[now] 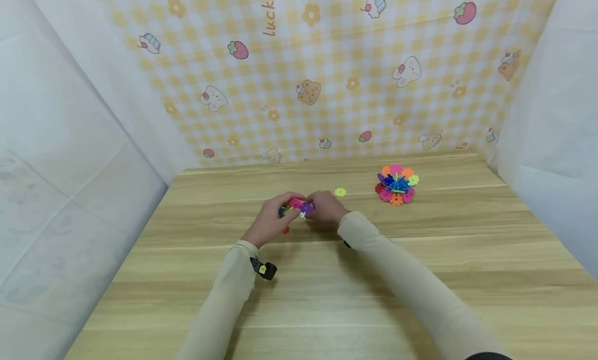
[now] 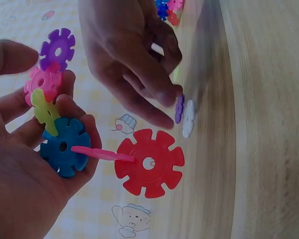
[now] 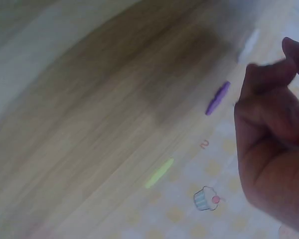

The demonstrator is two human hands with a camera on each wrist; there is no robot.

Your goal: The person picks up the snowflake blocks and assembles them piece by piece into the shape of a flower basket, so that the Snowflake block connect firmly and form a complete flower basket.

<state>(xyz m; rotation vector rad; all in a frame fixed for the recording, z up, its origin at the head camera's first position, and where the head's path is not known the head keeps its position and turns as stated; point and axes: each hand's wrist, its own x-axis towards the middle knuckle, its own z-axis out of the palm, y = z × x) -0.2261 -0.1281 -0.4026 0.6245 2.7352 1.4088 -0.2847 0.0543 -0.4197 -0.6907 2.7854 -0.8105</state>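
My left hand (image 1: 272, 218) holds a linked chain of notched plastic snowflake discs across its curled fingers. In the left wrist view the chain runs from a purple disc (image 2: 58, 50) by the thumb through pink (image 2: 42, 83), yellow (image 2: 45, 112), blue (image 2: 66, 146) and an edge-on pink disc (image 2: 102, 153) to a red disc (image 2: 150, 163) at its end. Just right of it, my right hand (image 1: 328, 207) hovers with loosely bent fingers, and nothing shows in its grasp. Near its fingertips a loose purple disc (image 3: 218, 98) and a white disc (image 2: 189, 118) lie on the table.
A yellow disc (image 1: 340, 192) lies farther back on the wooden table (image 1: 299, 308). At the back right stands a built cluster of multicoloured discs (image 1: 396, 199). A checked, cartoon-printed cloth (image 1: 289, 54) hangs behind the table, with white sheets at both sides.
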